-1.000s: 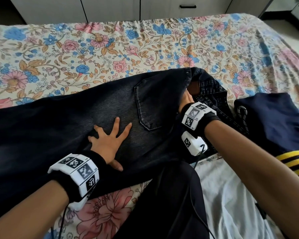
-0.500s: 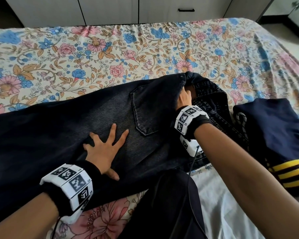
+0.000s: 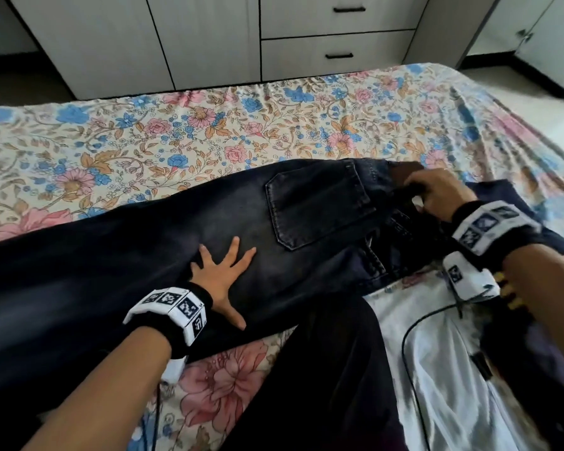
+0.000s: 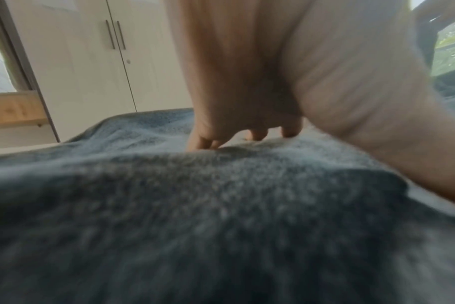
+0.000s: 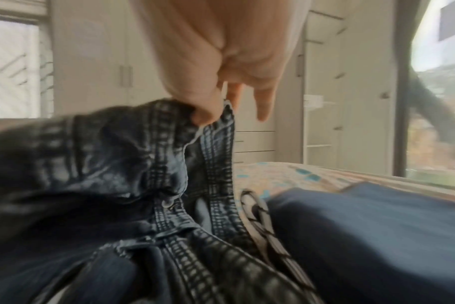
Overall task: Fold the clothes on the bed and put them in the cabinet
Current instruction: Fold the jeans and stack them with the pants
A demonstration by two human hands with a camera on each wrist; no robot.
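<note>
Dark denim jeans [image 3: 144,249] lie stretched across the floral bed [image 3: 209,131], back pocket [image 3: 316,206] facing up, waistband at the right. My left hand [image 3: 222,275] presses flat on the seat of the jeans with fingers spread; the left wrist view shows the same fingers [image 4: 247,131] on the grey denim [image 4: 195,216]. My right hand [image 3: 437,190] pinches the waistband [image 5: 218,131] between thumb and forefinger and lifts it a little, as the right wrist view shows. A white cabinet [image 3: 209,37] with drawers stands beyond the bed.
A navy garment with yellow stripes [image 3: 515,288] lies under my right forearm, with a white garment [image 3: 437,353] and a black one [image 3: 323,369] near the bed's front edge. A cable [image 3: 414,327] runs from the right wristband. Bare floral sheet lies behind the jeans.
My right hand has slid right along the waistband and now pinches its far end. The left hand has stayed pressed on the jeans. The camera has tilted up, showing more cabinet.
</note>
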